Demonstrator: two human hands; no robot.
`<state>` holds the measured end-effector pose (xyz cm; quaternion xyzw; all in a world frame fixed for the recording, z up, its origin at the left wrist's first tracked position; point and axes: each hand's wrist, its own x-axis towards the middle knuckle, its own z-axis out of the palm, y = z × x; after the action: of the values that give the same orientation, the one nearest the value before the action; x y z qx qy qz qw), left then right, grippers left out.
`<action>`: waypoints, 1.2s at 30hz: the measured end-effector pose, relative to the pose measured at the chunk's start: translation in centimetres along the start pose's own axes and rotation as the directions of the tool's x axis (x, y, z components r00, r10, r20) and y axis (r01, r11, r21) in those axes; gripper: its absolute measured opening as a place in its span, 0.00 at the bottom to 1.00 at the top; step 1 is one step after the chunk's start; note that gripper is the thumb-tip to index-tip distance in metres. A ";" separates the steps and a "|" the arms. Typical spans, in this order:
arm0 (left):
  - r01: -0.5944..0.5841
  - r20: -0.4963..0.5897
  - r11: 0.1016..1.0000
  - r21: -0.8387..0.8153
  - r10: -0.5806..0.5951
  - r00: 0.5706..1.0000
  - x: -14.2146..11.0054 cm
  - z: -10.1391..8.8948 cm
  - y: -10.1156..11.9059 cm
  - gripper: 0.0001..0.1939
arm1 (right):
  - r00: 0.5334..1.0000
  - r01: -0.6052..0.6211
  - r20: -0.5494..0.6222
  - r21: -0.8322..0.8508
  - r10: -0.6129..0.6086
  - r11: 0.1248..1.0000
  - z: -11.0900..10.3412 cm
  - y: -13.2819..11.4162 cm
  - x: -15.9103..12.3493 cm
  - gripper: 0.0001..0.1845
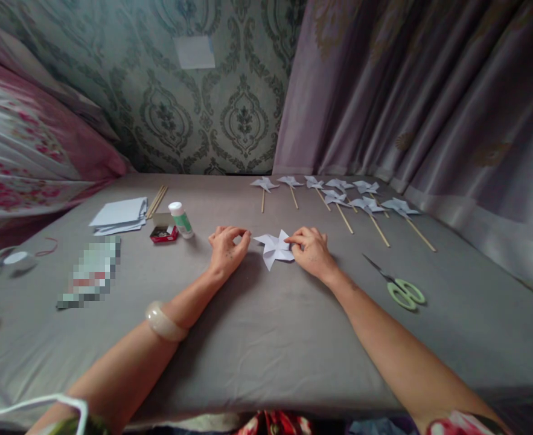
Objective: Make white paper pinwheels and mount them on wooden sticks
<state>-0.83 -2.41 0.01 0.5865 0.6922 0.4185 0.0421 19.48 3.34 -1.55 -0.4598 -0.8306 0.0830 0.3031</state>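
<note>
"since eight finished-looking pinwheels [335,197] lie on sticks [379,232] to the right of the white-capped bottle [181,221], is most of it done?"

"a good part, i'd judge. the loose pinwheel [275,248] is folded into shape, but i see no stick on it yet."

"where is that one?"

"right of the bottle and a little nearer, between the hands. the right hand [314,251] pinches its edge with thumb and forefinger. the left hand [227,249], just right of the bottle, has thumb and forefinger drawn close; i can't tell whether they hold anything."

"what's unused?"

"spare sticks [157,202] lie left of the bottle and slightly beyond it, with a paper stack [119,214] farther left. so material remains, and the loose pinwheel seems to lack only its mounting."
</note>
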 end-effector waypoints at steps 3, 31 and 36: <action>0.005 0.004 1.000 0.008 -0.005 1.000 0.0 0.0 0.0 0.10 | 0.996 0.085 0.042 -0.034 -0.083 0.996 0.0 -0.7 -0.2 0.18; 0.036 0.039 0.998 0.049 -0.037 0.999 -0.5 0.0 0.5 0.10 | 0.953 0.258 0.224 -0.257 -0.202 0.931 0.3 -3.9 -0.4 0.13; 0.002 0.045 0.998 0.064 -0.005 0.999 -0.6 0.2 0.1 0.09 | 0.956 0.241 0.221 -0.217 -0.193 0.946 0.5 -3.4 -0.5 0.13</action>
<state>-0.41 -2.76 -0.30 0.5955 0.7053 0.3827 0.0395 16.94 1.10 -0.77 -0.3882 -0.9060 -0.0078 0.1686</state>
